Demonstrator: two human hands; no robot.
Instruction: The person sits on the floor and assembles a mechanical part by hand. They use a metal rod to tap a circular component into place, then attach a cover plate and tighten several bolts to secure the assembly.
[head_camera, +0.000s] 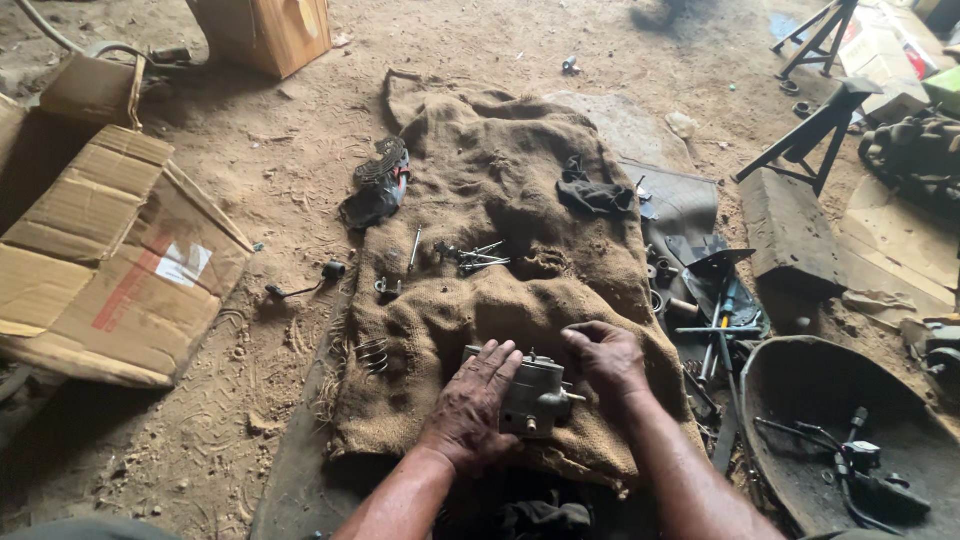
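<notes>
— Hands first: what are they doing?

— Both rest on a grey metal part (537, 392) that sits on a brown sack (500, 200), near its close edge. The left hand (472, 408) lies flat on the part's left side, fingers spread. The right hand (605, 355) is curled at its top right corner, fingers bent down. I cannot tell if it pinches anything. The hands are a little apart, with the part between them.

— What does the part look like?

— Round and chunky, with small pins sticking out on the right.

— What else is on the sack?

— Some long bolts (475, 257) lie in the middle. A black rag (595, 196) lies farther up, to the right. A spring (371, 354) sits at the left edge, near the left hand.

— And off the sack?

— A black ribbed piece (376, 182) lies just beside the sack on the left. A flat cardboard box (110, 260) lies well apart on the dirt floor (280, 150). To the right, tools (722, 330) lie in a heap, and a dark tub (800, 375) holds wires. A black metal stand (815, 125) is farther back.
</notes>
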